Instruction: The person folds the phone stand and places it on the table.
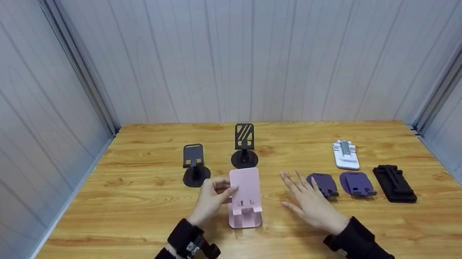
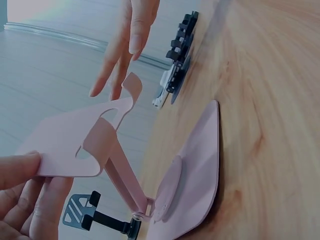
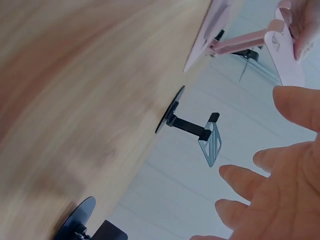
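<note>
Pink stand (image 1: 244,199) sits mid-table (image 1: 138,225), w/ our left hand (image 1: 212,200) pinching the left edge of its tilted plate; the left wrist view shows thumb and fingers (image 2: 30,172) closed on that edge. Right hand (image 1: 311,202) is just right of it, flat and spread, fingers straight, holding nothing, apart from the stand.

Step, as we judge it: the stand is being set up or adjusted, plate raised on its hinged arm, base flat on the wood. Next move prob. calls for a steady base while the plate angle is set, so the free hand would need to come in on the base or the plate's other edge.

Orientation: plate's long axis runs near-to-far, leaning back, face and lip toward us. Base points toward us too.

Behind it stand two black stands (image 1: 194,167) and (image 1: 244,147), upright. To the right lie folded ones: two purple (image 1: 324,184), (image 1: 357,183), a white (image 1: 345,154), a black (image 1: 394,183).
</note>
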A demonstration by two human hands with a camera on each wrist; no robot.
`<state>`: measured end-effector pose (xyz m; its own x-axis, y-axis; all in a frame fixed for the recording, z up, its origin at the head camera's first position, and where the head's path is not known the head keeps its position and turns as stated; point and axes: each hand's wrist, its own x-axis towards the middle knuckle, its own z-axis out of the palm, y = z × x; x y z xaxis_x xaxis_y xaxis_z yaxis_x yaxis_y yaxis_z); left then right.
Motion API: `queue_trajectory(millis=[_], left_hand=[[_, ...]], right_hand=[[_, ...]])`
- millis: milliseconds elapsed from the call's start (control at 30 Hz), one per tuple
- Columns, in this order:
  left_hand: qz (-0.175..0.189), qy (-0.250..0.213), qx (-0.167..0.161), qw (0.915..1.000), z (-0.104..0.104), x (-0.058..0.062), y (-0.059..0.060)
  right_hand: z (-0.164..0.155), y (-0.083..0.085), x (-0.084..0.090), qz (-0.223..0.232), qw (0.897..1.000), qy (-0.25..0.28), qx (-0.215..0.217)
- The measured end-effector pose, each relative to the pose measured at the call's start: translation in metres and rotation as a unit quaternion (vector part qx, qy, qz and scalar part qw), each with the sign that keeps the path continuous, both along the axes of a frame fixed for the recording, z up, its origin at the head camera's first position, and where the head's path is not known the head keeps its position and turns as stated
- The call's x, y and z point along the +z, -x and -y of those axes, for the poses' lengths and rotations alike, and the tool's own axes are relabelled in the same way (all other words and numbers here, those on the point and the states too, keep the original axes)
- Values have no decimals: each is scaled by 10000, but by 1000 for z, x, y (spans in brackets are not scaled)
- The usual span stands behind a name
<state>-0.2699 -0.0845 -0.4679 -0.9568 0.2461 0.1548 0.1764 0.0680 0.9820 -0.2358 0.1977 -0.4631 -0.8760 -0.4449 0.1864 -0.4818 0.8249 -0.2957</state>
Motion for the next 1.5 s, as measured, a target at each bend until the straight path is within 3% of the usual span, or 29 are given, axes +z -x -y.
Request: queue_trajectory(millis=[167, 367, 533, 633, 700, 867, 1033, 1233, 1400, 1500], left_hand=[[-77, 56, 50, 9999, -3, 9, 1], [-181, -50, -26, 9998, -12, 26, 2], [-348, -134, -236, 9990, -22, 39, 2], [-457, -196, -378, 9980, -30, 46, 3], [-491, -253, -442, 9975, -35, 50, 3], [-591, -422, -553, 9958, -46, 56, 4], [-648, -566, -607, 9944, -55, 56, 5], [-701, -547, -634, 9940, -60, 53, 5], [-708, -458, -625, 9945, -63, 50, 4], [-701, -440, -579, 9949, -64, 49, 4]], right_hand=[[-1, 3, 3, 224, 9995, 200, 16], [-2, 7, 4, 628, 9936, 916, 195], [-5, 10, 3, 988, 9846, 1373, 452], [-7, 12, 2, 1463, 9710, 1784, 627], [-8, 14, 2, 1963, 9515, 2242, 769], [-10, 18, 0, 3212, 8784, 3423, 902], [-9, 20, -6, 3949, 8123, 4228, 743], [-9, 22, -13, 4263, 7604, 4854, 669], [-9, 22, -16, 4384, 7122, 5402, 937], [-11, 23, -17, 4387, 7009, 5527, 1037]])
